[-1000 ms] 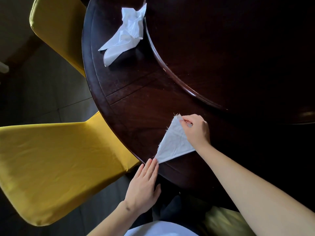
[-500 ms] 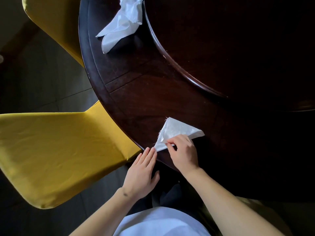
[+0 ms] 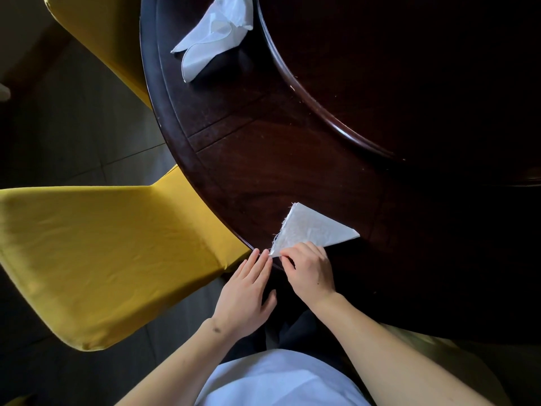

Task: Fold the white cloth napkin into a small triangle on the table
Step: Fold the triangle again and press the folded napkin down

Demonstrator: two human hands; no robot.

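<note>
My napkin [image 3: 307, 230] lies as a small triangle at the table [image 3: 263, 159] near edge, long side running rightward. My right hand [image 3: 310, 271] pinches its near corner; left hand [image 3: 246, 291] lies flat, fingers extended, beside it.

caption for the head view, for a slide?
Both hands, left hand and right hand, press the near corner of a white napkin folded into a triangle at the dark table's edge.
</note>
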